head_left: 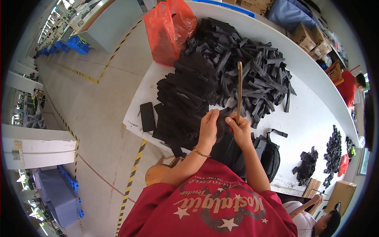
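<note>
My left hand (209, 123) is closed in a pinch on the edge of a black fabric strip (224, 114). In my right hand (240, 128) a long, thin brownish rod (239, 89) points away from me, its rounded tip over the heap. The right fingers also meet the strip's right side; how the rod and strip touch is hidden by them. Just beyond both hands, a large heap of black strips (260, 75) covers much of the white table (302, 106). Flatter stacks of black pieces (185, 87) lie on the left of it.
A black phone (147, 117) lies at the table's left edge, and a red plastic bag (166, 37) stands at the far left corner. A black strapped item (271, 156) sits right of my arm. Smaller black piles (306, 166) lie further right, near a seated person (312, 217).
</note>
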`<action>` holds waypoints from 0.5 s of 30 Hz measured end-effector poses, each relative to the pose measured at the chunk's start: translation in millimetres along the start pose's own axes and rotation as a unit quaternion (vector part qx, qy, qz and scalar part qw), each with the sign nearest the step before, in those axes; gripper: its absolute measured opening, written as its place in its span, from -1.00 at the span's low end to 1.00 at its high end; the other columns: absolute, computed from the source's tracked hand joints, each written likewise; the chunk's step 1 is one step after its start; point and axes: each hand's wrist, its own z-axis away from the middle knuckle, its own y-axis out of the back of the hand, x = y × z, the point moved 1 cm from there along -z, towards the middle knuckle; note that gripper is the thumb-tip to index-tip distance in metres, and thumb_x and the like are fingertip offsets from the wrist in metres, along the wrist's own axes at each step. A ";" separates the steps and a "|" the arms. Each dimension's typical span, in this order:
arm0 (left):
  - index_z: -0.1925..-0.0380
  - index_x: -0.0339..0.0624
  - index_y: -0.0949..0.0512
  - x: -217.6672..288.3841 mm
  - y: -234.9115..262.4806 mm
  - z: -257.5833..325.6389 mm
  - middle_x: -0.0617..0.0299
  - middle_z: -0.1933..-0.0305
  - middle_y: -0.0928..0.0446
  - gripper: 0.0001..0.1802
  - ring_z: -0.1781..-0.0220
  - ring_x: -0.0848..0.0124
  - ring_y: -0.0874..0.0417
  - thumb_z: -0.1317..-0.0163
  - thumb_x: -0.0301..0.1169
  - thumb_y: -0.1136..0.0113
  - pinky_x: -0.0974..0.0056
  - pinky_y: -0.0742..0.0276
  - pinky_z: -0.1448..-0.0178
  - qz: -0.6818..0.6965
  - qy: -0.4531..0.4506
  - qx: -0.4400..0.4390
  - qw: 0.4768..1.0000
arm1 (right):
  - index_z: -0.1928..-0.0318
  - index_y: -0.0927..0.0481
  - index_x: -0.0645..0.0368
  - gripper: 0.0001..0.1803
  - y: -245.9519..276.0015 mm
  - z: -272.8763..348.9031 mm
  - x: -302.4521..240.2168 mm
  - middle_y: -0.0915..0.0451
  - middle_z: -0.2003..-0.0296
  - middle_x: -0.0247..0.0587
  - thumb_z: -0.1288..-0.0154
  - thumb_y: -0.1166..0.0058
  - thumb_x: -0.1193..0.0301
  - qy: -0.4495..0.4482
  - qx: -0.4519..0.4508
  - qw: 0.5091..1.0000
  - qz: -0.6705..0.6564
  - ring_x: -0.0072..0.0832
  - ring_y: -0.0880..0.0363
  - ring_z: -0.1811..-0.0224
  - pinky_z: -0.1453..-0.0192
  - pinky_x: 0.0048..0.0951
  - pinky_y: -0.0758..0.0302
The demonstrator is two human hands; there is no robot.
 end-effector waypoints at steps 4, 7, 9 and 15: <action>0.39 -0.23 -0.49 -1.1 -1.1 -2.5 0.38 0.54 -0.43 -0.72 0.51 0.66 -0.40 -0.41 -0.26 -0.02 0.52 -0.31 0.41 -0.156 -0.084 0.030 0.984 | 0.30 -0.57 0.23 -0.85 0.0 -2.6 6.9 -0.37 0.63 -0.55 -0.32 -0.16 0.39 -0.019 0.020 1.000 -0.015 -0.78 -0.27 0.60 0.52 -0.65 -0.19; 0.35 -0.19 -0.46 -7.7 -3.3 32.2 0.39 0.65 -0.33 -0.72 0.67 0.64 -0.29 -0.44 -0.23 0.06 0.51 -0.19 0.58 -0.269 0.140 -0.174 0.937 | 0.31 -0.56 0.21 -0.85 8.4 -10.8 2.9 -0.35 0.64 -0.56 -0.34 -0.13 0.38 0.003 0.124 0.992 -0.007 -0.78 -0.25 0.65 0.59 -0.65 -0.16; 0.33 -0.19 -0.46 -34.1 19.0 49.5 0.39 0.66 -0.32 -0.71 0.71 0.64 -0.27 -0.44 -0.22 0.07 0.48 -0.16 0.64 -0.249 0.189 -0.230 0.922 | 0.33 -0.55 0.19 -0.78 27.2 -29.0 -6.9 -0.31 0.67 -0.56 -0.38 -0.08 0.30 0.076 0.227 0.969 0.065 -0.78 -0.21 0.69 0.63 -0.62 -0.13; 0.37 -0.17 -0.56 -4.3 51.3 27.5 0.20 0.54 -0.46 -0.84 0.55 0.36 -0.50 -0.30 -0.34 -0.10 0.29 -0.41 0.43 -0.496 -0.092 -0.134 0.853 | 0.17 -0.56 0.22 -0.66 92.6 -68.7 -0.1 -0.55 0.52 -0.20 -0.35 -0.09 0.16 0.114 0.238 0.908 0.324 -0.38 -0.52 0.50 0.38 -0.35 -0.42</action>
